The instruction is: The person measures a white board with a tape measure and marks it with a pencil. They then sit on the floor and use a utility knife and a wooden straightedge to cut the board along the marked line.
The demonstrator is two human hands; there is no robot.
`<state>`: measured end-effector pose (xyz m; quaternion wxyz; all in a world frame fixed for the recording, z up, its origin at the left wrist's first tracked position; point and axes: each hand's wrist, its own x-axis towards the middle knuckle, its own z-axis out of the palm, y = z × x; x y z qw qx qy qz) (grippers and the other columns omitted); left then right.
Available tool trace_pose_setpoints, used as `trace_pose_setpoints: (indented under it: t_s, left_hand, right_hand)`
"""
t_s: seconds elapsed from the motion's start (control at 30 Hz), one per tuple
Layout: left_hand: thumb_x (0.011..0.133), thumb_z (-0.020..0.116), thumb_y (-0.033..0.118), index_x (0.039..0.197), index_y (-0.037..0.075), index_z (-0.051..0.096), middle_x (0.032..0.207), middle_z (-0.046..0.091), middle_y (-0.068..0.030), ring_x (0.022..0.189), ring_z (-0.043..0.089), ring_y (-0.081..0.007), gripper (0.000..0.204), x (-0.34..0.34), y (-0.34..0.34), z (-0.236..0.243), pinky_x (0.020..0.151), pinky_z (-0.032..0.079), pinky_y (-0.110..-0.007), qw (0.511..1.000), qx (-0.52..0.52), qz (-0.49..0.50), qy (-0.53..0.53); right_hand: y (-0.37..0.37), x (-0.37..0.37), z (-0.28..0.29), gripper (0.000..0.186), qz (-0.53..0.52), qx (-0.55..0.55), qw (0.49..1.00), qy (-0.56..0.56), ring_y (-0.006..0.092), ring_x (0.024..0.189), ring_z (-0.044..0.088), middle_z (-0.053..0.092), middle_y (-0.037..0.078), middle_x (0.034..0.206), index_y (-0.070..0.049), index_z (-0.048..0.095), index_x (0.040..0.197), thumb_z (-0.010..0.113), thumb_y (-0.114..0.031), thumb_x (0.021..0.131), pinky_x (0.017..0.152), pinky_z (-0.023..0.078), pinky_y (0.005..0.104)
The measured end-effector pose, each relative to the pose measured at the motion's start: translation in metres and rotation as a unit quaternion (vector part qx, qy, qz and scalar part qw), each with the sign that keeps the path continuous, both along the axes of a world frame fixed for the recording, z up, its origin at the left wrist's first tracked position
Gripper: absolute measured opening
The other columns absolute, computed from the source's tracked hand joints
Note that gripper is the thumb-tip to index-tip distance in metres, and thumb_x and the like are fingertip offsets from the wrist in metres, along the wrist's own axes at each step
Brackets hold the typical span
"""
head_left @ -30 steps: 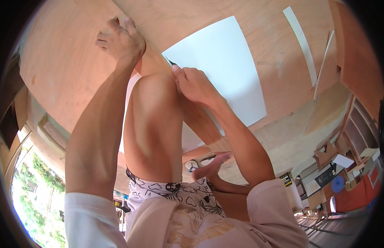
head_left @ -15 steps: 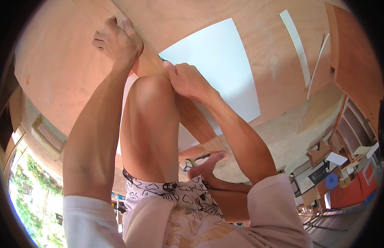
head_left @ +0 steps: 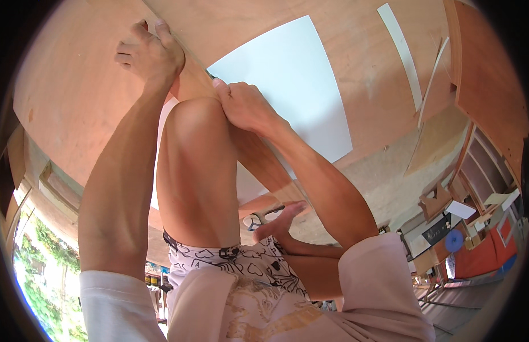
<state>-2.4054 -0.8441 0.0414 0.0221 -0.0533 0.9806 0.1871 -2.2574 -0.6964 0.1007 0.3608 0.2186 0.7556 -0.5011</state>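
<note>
A long wooden strip [head_left: 195, 77] runs slantwise across a large white sheet [head_left: 287, 74], both lying on a plywood board [head_left: 59, 85]. Across the strip's far part my left hand [head_left: 153, 54] bears down, thumb stretched forward and the other fingers bent. My right hand [head_left: 247, 105] is closed at the strip's right edge, beside the sheet's corner. A small dark tip shows by its thumb, but what the fingers hold is hidden. My bent knee [head_left: 199, 122] rests over the strip between the two arms.
Narrow white offcuts [head_left: 401, 54] lie on the board at the right. Beyond them stands a reddish-brown wooden panel [head_left: 492, 85]. A sandal [head_left: 253, 221] is near my bare foot [head_left: 281, 222]. Cluttered boxes and a blue round object [head_left: 454, 240] fill the lower right.
The whole view has shifted slightly, so everything sits a little further left and up. Both hands keep their places on the strip.
</note>
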Motion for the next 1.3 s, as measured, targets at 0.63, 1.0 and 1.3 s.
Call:
trace_pose_setpoints:
  t_s: [0.63,1.0,1.3]
  left_hand:
    - [0.106,0.043,0.052,0.141,0.002,0.044,0.141,0.042,-0.0334,0.127,0.031,-0.0414,0.062,-0.002,-0.004,0.0,0.112,0.022,-0.056,1.0,-0.018,-0.016,-0.007]
    - [0.104,0.042,0.057,0.145,0.002,0.046,0.133,0.047,-0.0364,0.127,0.034,-0.0425,0.068,-0.007,-0.011,-0.002,0.113,0.024,-0.054,0.998,-0.06,-0.005,-0.015]
    - [0.1,0.045,0.056,0.144,-0.001,0.047,0.138,0.047,-0.0367,0.128,0.036,-0.0434,0.072,-0.003,-0.002,-0.001,0.114,0.026,-0.052,1.0,-0.017,0.001,0.003]
  right_hand:
    - [0.006,-0.017,0.021,0.07,0.055,-0.003,0.993,-0.107,0.0503,0.105,0.07,0.069,0.037,0.115,0.015,0.067,0.113,0.031,-0.046,0.114,0.092,0.055,0.058]
    - [0.009,0.018,0.047,0.072,0.044,-0.006,0.983,-0.177,0.0522,0.104,0.069,0.072,0.036,0.103,0.013,0.071,0.103,0.032,-0.045,0.115,0.092,0.055,0.0562]
    - [0.013,0.06,0.025,0.073,0.027,0.027,0.991,-0.131,0.0515,0.08,0.069,0.071,0.035,0.086,0.011,0.07,0.09,0.034,-0.048,0.114,0.078,0.055,0.0572]
